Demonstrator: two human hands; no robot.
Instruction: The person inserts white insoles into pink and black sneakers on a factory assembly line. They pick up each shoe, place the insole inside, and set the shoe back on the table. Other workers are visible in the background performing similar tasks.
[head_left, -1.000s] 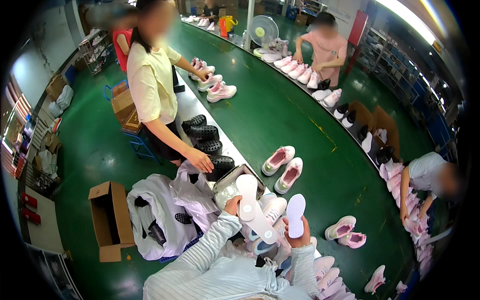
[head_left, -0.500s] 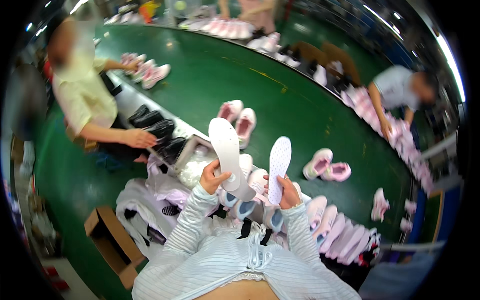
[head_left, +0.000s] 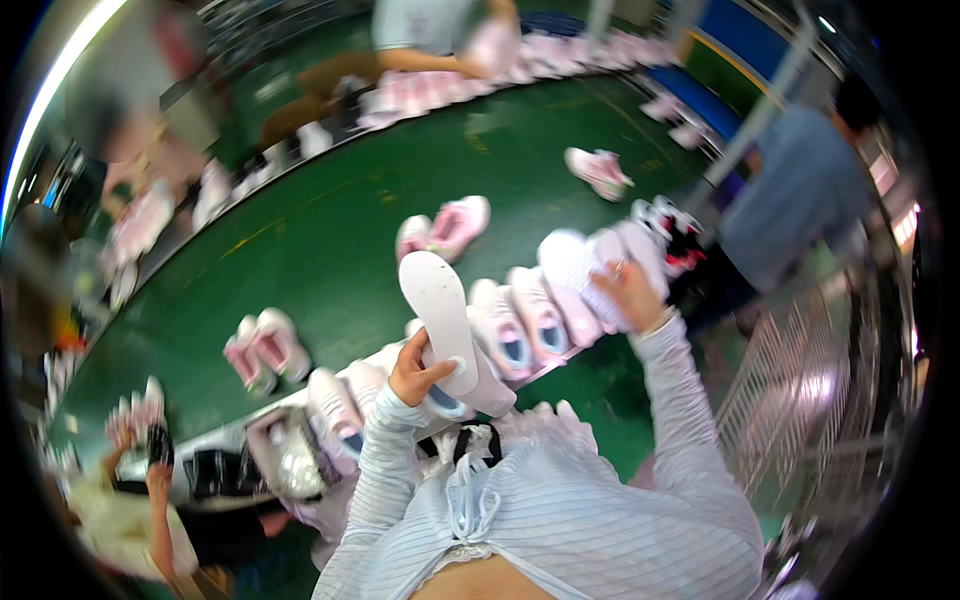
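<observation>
White insoles (head_left: 432, 295), two of them overlapping, stand tilted in front of the person's chest, held in the left hand (head_left: 412, 372); its grip is narrow, the thumb pressed across the heel end near a small round sticker. The right hand (head_left: 632, 298) reaches farther out, fingers spread against a perforated insole (head_left: 566, 262) that is blurred; I cannot tell whether its grip holds that piece or only touches it. Just beside this hand, more pale insoles (head_left: 642, 252) lie side by side, next to black, white and red shoes (head_left: 682, 238). White-and-pink shoes (head_left: 500, 328) line the narrow tabletop (head_left: 215, 437), running left toward a box (head_left: 290, 455) of clear plastic and some black items (head_left: 215, 473). Beyond, a pink pair (head_left: 445, 230) sits on the green surface (head_left: 350, 235). A co-worker in a yellow top (head_left: 120, 520) is at lower left.
</observation>
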